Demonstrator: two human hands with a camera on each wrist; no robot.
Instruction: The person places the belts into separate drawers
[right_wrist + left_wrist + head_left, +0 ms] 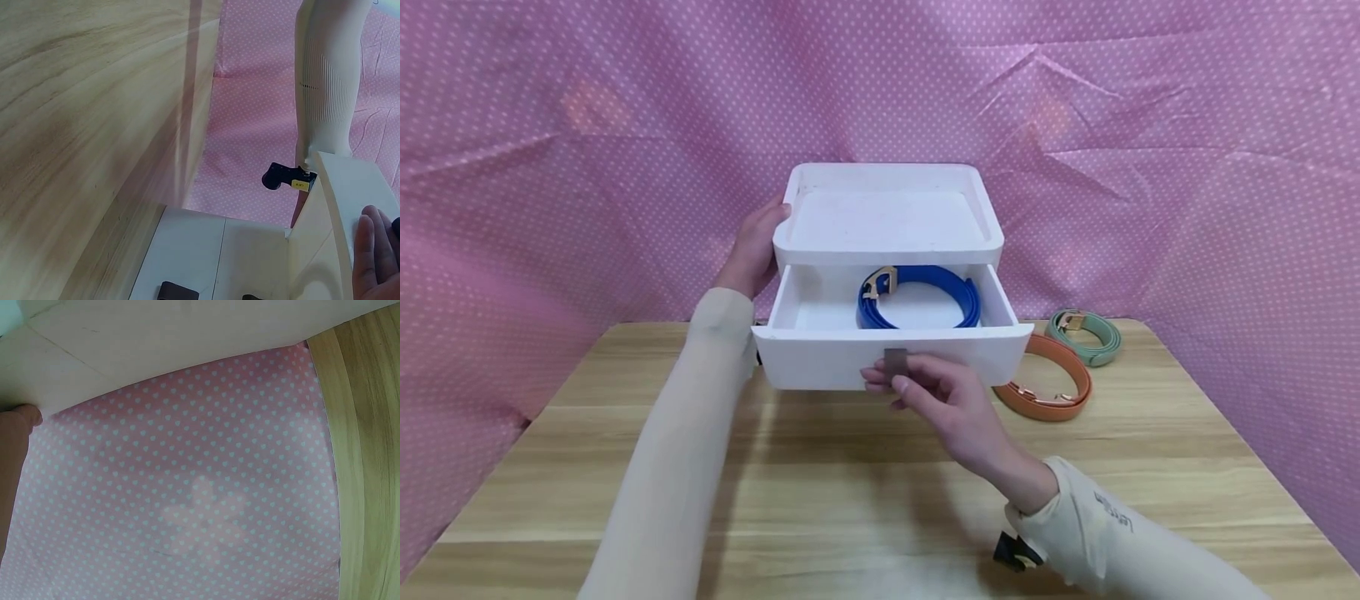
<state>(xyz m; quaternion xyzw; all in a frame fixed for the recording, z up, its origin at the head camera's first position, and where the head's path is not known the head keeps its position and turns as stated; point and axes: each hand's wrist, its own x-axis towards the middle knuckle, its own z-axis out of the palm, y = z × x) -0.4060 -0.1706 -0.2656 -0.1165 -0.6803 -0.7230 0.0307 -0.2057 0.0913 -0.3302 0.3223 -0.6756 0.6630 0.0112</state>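
Note:
A white drawer cabinet (887, 221) stands at the back of the table, its top drawer (820, 358) pulled out toward me. A coiled blue belt (936, 279) with a gold buckle lies inside that drawer. With thumb and fingers, my right hand (951, 400) pinches the dark pull tab (896, 363) on the drawer front. My left hand (756, 246) rests against the cabinet's left side near the top edge, most of its fingers hidden. In the left wrist view, one fingertip (30, 415) touches the white side wall.
An orange belt (1071, 404) and a green belt (1105, 354) lie coiled on the wooden table (820, 492), right of the cabinet. Lower white fronts with dark tabs (178, 292) show below the open drawer. A pink dotted cloth (700, 100) hangs behind.

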